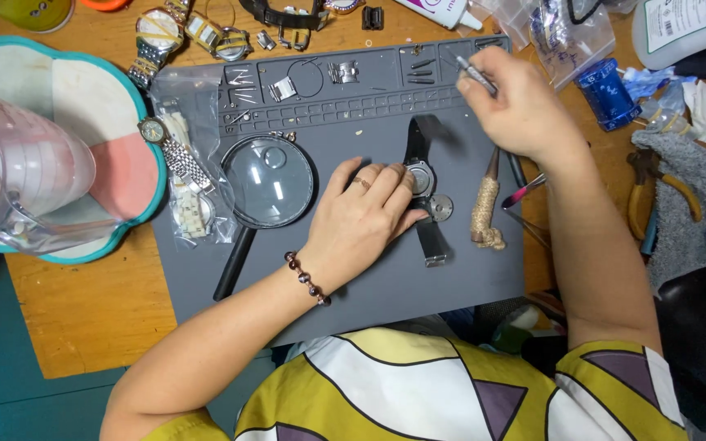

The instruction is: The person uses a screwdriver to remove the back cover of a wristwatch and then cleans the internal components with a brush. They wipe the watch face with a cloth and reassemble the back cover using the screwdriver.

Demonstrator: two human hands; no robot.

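A wristwatch with a black strap [423, 175] lies face down in the middle of a grey work mat [386, 282]. My left hand [363, 214] rests on it, fingers pressing the watch case. A round metal case back [440, 207] lies just right of the watch. My right hand [520, 102] hovers over the mat's upper right corner, pinching a thin metal tool [476, 74] between the fingers. A bead bracelet [306, 278] circles my left wrist.
A magnifying glass [268, 181] lies left of the watch. A wrapped tool handle [485, 211] and pink-tipped tweezers [523, 194] lie right. Bagged metal watches [180, 163], a flower-shaped tray [124, 122], a clear jug [18, 175], pliers [655, 188] and a blue container [606, 94] surround the mat.
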